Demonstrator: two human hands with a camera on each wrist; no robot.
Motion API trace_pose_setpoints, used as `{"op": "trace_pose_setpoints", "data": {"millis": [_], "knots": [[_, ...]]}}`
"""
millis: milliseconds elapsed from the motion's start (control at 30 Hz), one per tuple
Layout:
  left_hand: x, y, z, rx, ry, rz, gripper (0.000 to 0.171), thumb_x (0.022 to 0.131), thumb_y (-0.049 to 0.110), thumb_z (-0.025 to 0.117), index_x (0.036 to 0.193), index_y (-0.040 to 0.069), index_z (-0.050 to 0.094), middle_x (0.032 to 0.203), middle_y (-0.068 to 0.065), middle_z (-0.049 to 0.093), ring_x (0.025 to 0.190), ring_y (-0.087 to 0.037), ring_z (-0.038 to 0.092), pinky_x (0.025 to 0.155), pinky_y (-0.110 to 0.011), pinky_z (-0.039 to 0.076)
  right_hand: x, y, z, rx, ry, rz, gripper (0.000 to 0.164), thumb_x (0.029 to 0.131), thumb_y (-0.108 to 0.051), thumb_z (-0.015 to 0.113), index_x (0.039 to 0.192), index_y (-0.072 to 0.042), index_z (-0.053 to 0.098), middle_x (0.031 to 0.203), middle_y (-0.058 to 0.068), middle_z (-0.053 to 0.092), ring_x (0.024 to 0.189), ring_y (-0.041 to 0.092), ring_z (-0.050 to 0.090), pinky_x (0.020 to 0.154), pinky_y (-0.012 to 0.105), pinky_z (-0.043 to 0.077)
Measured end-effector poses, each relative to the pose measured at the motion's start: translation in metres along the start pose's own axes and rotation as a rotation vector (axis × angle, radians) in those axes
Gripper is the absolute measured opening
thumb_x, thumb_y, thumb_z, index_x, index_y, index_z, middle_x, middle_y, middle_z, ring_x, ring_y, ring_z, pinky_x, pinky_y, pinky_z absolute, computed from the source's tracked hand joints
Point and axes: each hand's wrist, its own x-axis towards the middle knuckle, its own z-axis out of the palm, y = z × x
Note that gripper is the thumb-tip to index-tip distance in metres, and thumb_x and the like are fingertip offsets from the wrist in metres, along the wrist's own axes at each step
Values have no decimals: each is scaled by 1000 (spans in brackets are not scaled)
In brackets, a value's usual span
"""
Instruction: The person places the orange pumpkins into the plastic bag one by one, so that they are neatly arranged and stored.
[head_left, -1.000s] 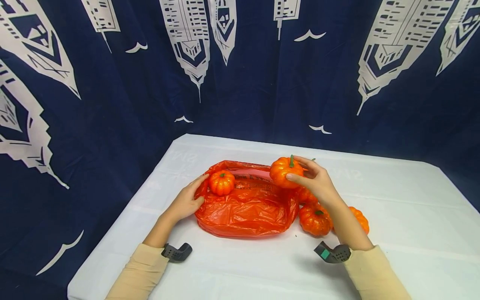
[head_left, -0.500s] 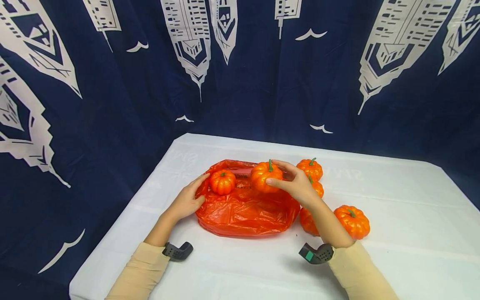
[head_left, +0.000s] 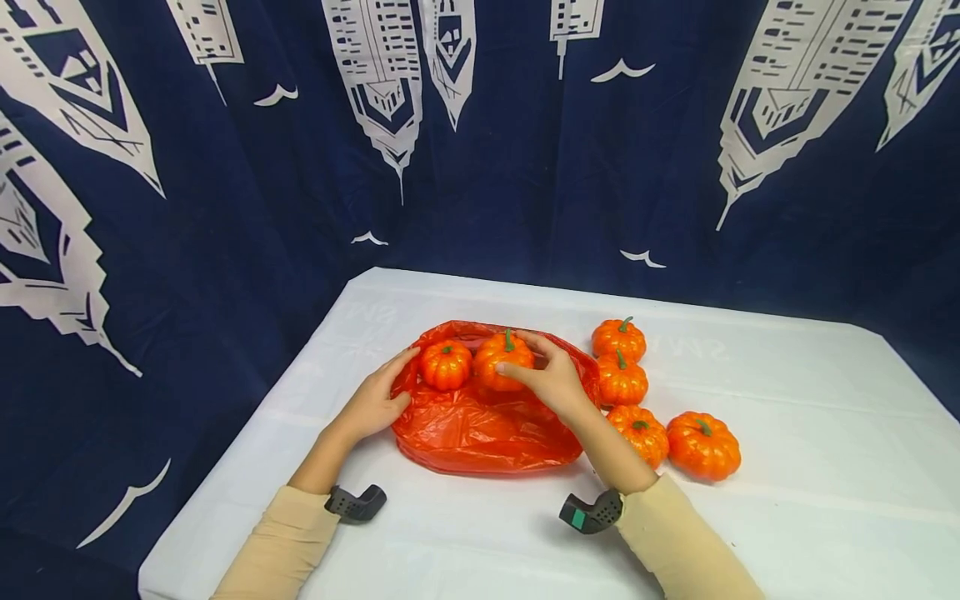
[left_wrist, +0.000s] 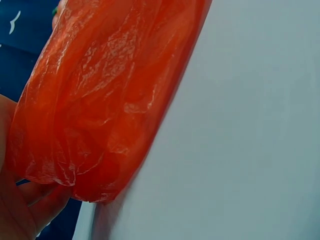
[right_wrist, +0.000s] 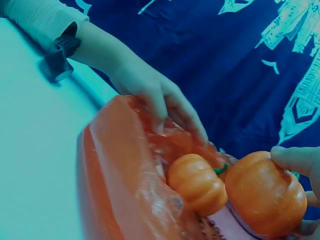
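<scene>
A red plastic bag lies with its mouth open on the white table. My left hand grips its left rim, with some fingers below the film in the left wrist view. Just inside that rim sits a small orange pumpkin. My right hand holds a larger pumpkin with a green stem, thumb on the near side, over the bag's opening. This pumpkin is right beside the smaller pumpkin in the right wrist view; whether they touch I cannot tell.
Several more pumpkins stand right of the bag: one at the back, one just in front of it, one partly behind my right forearm, and one farther right. A dark blue printed curtain hangs behind the table.
My right hand has carried the larger pumpkin leftward and slightly down, from the bag's right rim to beside the small pumpkin. My left hand has stayed at the left rim.
</scene>
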Motion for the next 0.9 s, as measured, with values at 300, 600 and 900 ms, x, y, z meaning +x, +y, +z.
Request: {"op": "trace_pose_setpoints", "data": {"millis": [300, 600, 900], "knots": [[1, 0, 0, 5, 0, 3, 68, 82, -3, 53, 148, 1, 37, 152, -22, 35, 139, -40, 33, 113, -54, 26, 8, 8, 22, 47, 102, 41, 67, 82, -14, 76, 142, -2, 48, 139, 18, 51, 117, 33, 55, 100, 43, 47], [1, 0, 1, 10, 2, -1, 68, 83, -4, 52, 149, 1, 37, 152, -22, 35, 139, -40, 32, 113, -54, 26, 14, 19, 37, 90, 199, 98, 70, 82, -11, 76, 143, 3, 43, 139, 21, 48, 118, 35, 53, 104, 44, 43], [-1, 2, 0, 8, -3, 4, 69, 82, -4, 52, 149, 1, 37, 152, -23, 35, 139, -40, 32, 113, -54, 26, 15, 25, 45, 59, 226, 110, 74, 85, -15, 74, 147, 3, 38, 146, 22, 42, 125, 36, 46, 109, 46, 36]]}}
